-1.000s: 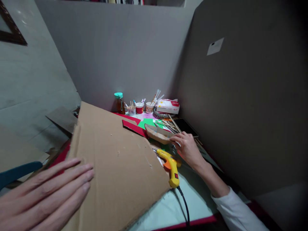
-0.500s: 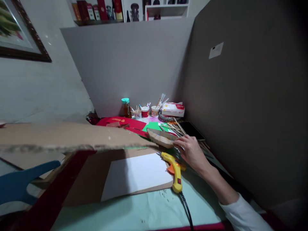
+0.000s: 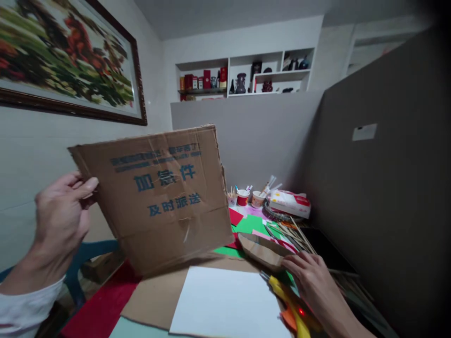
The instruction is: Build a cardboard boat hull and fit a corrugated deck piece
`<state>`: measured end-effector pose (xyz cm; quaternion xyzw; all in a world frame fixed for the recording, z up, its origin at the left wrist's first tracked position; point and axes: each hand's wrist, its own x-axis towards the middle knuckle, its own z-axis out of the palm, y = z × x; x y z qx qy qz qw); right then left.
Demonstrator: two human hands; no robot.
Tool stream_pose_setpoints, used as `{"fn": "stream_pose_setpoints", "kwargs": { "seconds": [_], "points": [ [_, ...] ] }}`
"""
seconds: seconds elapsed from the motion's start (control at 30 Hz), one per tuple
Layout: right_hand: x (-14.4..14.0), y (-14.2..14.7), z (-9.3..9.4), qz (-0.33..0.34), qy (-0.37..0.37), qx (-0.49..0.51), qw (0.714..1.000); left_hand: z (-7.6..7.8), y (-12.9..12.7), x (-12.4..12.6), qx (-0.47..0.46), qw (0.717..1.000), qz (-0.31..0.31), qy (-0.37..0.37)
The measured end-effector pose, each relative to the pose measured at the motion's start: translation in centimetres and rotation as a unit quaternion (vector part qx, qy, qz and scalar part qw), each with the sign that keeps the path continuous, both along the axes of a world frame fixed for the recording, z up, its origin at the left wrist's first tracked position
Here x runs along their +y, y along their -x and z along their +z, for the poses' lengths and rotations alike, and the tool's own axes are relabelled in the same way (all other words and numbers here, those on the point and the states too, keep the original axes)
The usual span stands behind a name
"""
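Observation:
My left hand (image 3: 63, 220) pinches the left edge of a brown cardboard sheet (image 3: 172, 230) between thumb and fingers. The sheet is tilted up, its blue printed lettering facing me, and its lower edge is close above the table. My right hand (image 3: 313, 279) has its fingers closed on the near right end of a small boat-shaped cardboard tray (image 3: 262, 251) with raised sides. A yellow hot glue gun (image 3: 282, 291) lies just left of the right hand, its red light lit. White paper (image 3: 225, 303) rests on another cardboard piece (image 3: 155, 298) in front of me.
Paper cups (image 3: 243, 199) with sticks and pens stand at the back, beside a tissue pack (image 3: 291, 204). Wooden sticks (image 3: 299, 237) and green paper (image 3: 248, 224) lie behind the tray. A grey partition (image 3: 380, 188) borders the right side; a blue chair (image 3: 81, 263) stands left.
The cardboard sheet has swung from nearly edge-on to upright, showing its print, and my left hand has come into view. My view has tilted upward. The right hand stays at the tray.

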<state>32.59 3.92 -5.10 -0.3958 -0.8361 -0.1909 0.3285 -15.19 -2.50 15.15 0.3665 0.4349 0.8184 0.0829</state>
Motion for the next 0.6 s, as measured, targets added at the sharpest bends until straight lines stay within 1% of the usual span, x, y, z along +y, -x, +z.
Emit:
{"fn": "stream_pose_setpoints", "kwargs": {
  "seconds": [0.1,0.27,0.33,0.4,0.43,0.47,0.53,0.57,0.6],
  "points": [
    [1.4,-0.3,-0.5,-0.003,-0.015,-0.003,1.0,-0.6,0.3,0.4,-0.026,0.999,-0.038,0.003],
    [2.7,-0.9,-1.9,-0.021,0.002,-0.006,1.0,-2.2,0.0,0.4,-0.052,0.989,-0.126,0.054],
    [2.4,-0.8,-1.6,-0.027,0.006,-0.004,1.0,-2.9,-0.3,0.4,-0.062,0.984,-0.15,0.071],
    [1.5,-0.1,0.0,-0.019,0.042,0.023,0.999,-3.6,-0.6,0.5,-0.076,0.979,-0.169,0.082],
    [0.8,0.6,1.3,-0.008,0.082,0.062,0.995,-3.9,-0.8,0.5,-0.083,0.977,-0.178,0.087],
    [0.0,1.5,2.8,0.017,0.156,0.104,0.982,-4.3,-1.1,0.6,-0.089,0.974,-0.187,0.091],
    [-1.8,3.7,5.9,0.036,0.276,0.208,0.938,-4.9,-1.7,0.6,-0.096,0.969,-0.206,0.098],
    [-2.6,4.9,7.2,0.064,0.327,0.241,0.912,-5.2,-2.1,0.7,-0.098,0.966,-0.217,0.101],
    [-3.2,6.1,8.2,0.089,0.36,0.275,0.887,-5.5,-2.5,0.7,-0.098,0.963,-0.227,0.103]
  ]
}}
